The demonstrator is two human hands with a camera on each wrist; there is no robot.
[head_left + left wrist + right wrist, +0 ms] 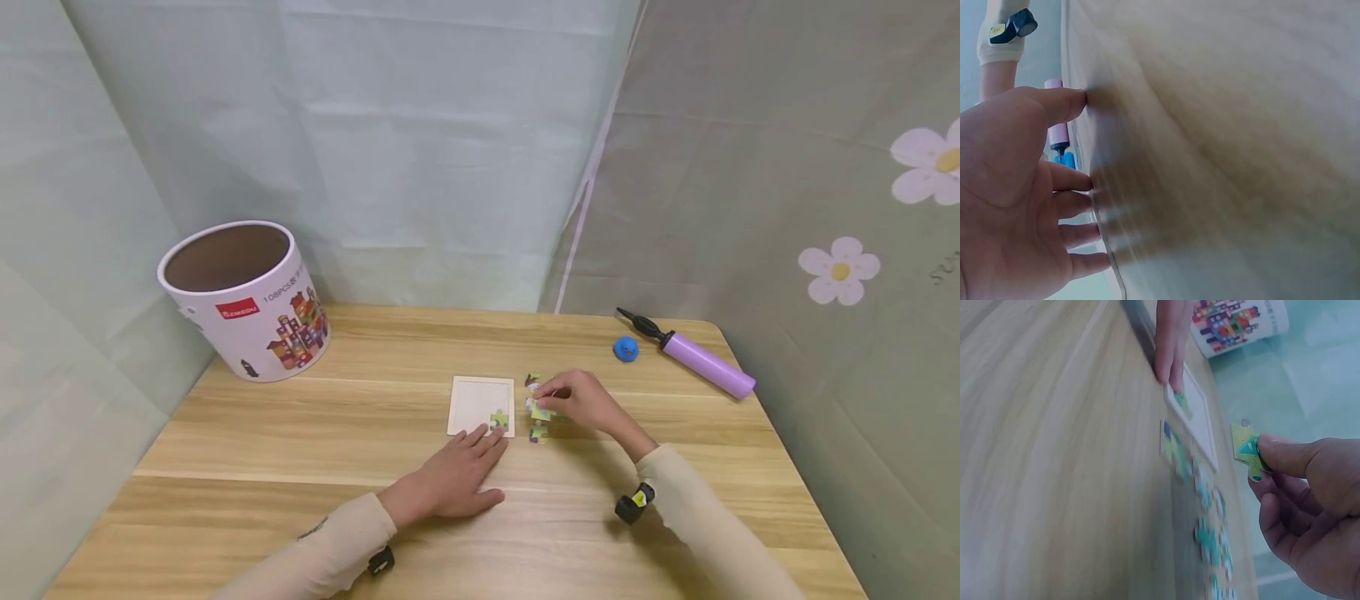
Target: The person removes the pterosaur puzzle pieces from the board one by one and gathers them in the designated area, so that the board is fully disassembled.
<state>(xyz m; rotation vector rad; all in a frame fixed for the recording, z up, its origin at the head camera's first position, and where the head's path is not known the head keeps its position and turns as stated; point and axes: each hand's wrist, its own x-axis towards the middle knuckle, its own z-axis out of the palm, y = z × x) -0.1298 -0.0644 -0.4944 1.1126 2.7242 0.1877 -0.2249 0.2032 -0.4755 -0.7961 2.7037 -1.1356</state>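
Note:
A square wooden puzzle tray (472, 400) lies on the table, with one green jigsaw piece (498, 419) in its near right corner. My left hand (457, 477) rests flat, its fingertips along the tray's near edge and the thumb spread to the right. Between thumb and fingers, my right hand (1310, 500) pinches a green and yellow jigsaw piece (1244, 445), raised above the table just right of the tray. Beneath that hand are several loose jigsaw pieces (1207, 540), partly hidden by it in the head view. One loose piece (538, 433) lies nearest to me.
A big white printed bucket (255, 325) stands at the back left of the wooden table (390, 342). At the back right lie a purple hand pump (705, 362) with a black nozzle and a small blue toy (626, 348). Cloth curtains (450, 150) hang behind the table.

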